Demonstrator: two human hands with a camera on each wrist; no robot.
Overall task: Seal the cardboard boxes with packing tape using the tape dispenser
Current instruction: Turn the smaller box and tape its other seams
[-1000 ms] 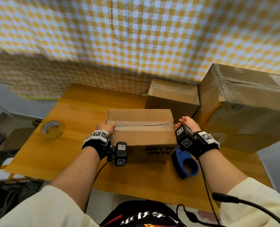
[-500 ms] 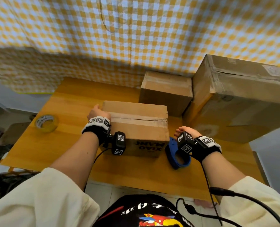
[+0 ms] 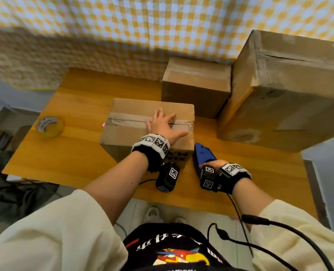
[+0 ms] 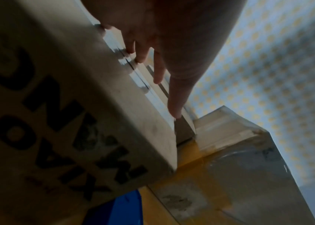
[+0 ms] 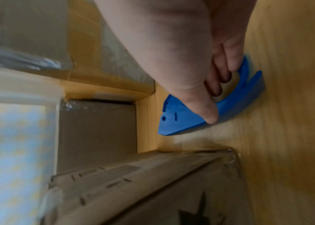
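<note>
A: Where is the tape dispenser (image 3: 203,156)?

B: The blue tape dispenser lies on the wooden counter (image 3: 80,153), just right of the near cardboard box (image 3: 135,122). The right hand (image 5: 191,64) grips it: the thumb presses on its flat side and the curled fingers (image 5: 231,60) hook through its ring, clamped on the plastic

A: And the box itself?

B: It sits near the middle of the counter, flaps down, a strip of clear tape (image 3: 127,122) along its top seam. Black letters show on its near side. The left hand (image 3: 163,127) rests flat on the top, fingers (image 4: 157,73) straight and spread apart over the seam

A: What stands around them?

B: A second, smaller box (image 3: 196,85) stands behind, close to the near one. A large box (image 3: 283,90) stands to its right, touching it as far as I can tell. A roll of tape (image 3: 50,125) lies well apart near the counter's left edge. A yellow checked cloth (image 3: 162,22) hangs behind the counter
</note>
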